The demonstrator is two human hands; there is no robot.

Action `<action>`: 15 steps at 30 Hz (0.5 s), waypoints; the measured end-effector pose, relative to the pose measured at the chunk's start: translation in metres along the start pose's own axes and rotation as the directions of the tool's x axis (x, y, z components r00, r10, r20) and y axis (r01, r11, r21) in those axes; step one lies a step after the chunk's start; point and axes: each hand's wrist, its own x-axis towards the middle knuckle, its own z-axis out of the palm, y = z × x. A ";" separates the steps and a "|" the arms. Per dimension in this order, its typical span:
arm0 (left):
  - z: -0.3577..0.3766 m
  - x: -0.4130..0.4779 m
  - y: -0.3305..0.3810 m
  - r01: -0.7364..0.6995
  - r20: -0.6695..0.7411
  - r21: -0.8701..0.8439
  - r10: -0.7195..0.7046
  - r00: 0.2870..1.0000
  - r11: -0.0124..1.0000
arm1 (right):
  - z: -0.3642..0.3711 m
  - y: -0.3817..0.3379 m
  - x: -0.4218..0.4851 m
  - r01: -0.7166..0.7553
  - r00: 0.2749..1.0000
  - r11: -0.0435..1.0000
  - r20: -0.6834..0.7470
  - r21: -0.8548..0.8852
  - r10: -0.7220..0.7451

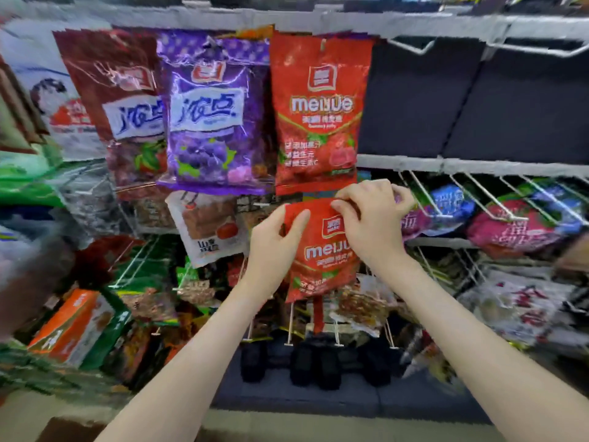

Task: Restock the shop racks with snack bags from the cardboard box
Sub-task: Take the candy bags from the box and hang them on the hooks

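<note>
A red Meijue snack bag [322,253] hangs upright in front of the rack, held by both hands. My left hand [277,240] grips its upper left edge, thumb on the front. My right hand [373,218] pinches the bag's top edge near its right corner. Directly above, another red Meijue bag [318,113] hangs from a peg on the top rail. Beside that one hang a purple grape bag [213,119] and a dark red bag [127,100]. The cardboard box is not clearly in view.
White wire hooks [446,202] jut out at right over pink and blue bags [510,228]. Dark empty back panels [478,100] fill the upper right. A white bag [210,231] hangs lower left of centre. Orange and green packs [76,327] crowd the lower left.
</note>
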 end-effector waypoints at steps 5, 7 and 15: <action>0.007 0.027 0.038 -0.425 -0.055 0.514 0.523 0.850 0.745 | -0.021 0.017 0.024 0.030 0.995 0.993 -0.097 0.116 -0.019; 0.008 0.044 0.059 -0.470 -0.029 0.653 0.639 0.769 0.594 | -0.029 0.018 0.039 0.062 0.987 0.992 -0.156 0.114 -0.043; 0.013 0.103 0.107 -0.491 -0.007 0.695 0.688 0.726 0.525 | -0.046 0.020 0.101 0.071 0.944 0.997 -0.324 0.025 -0.059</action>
